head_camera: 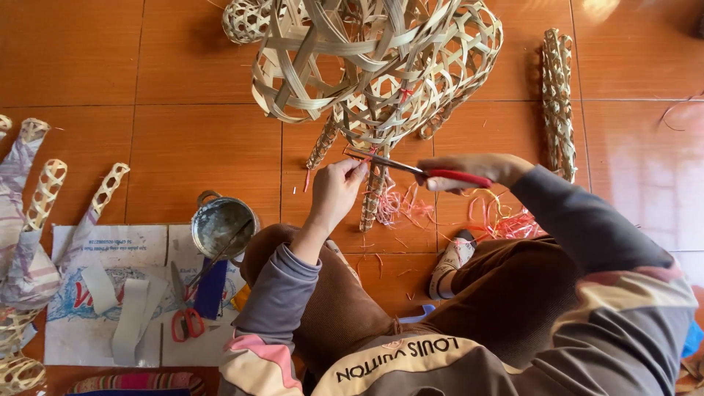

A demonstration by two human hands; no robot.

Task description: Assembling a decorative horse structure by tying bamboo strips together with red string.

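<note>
Our woven bamboo figure (381,66) stands on the tiled floor (183,139) just ahead of our knees, body woven, pink ties apparently mid-trim. Our right hand (477,170) is wrapped around red-handled scissors (418,171), blades slightly parted, lying near-horizontal and pointing left, where our left hand (336,192) pinches a pink strand (367,158).

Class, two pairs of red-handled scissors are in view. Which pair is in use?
The scissors in the right hand, blades at the woven basket frame. The other pair lies untouched on the paper.

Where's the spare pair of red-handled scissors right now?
In the head view, lower left: the spare scissors lie on the printed sheet, just below the metal pot.
</note>
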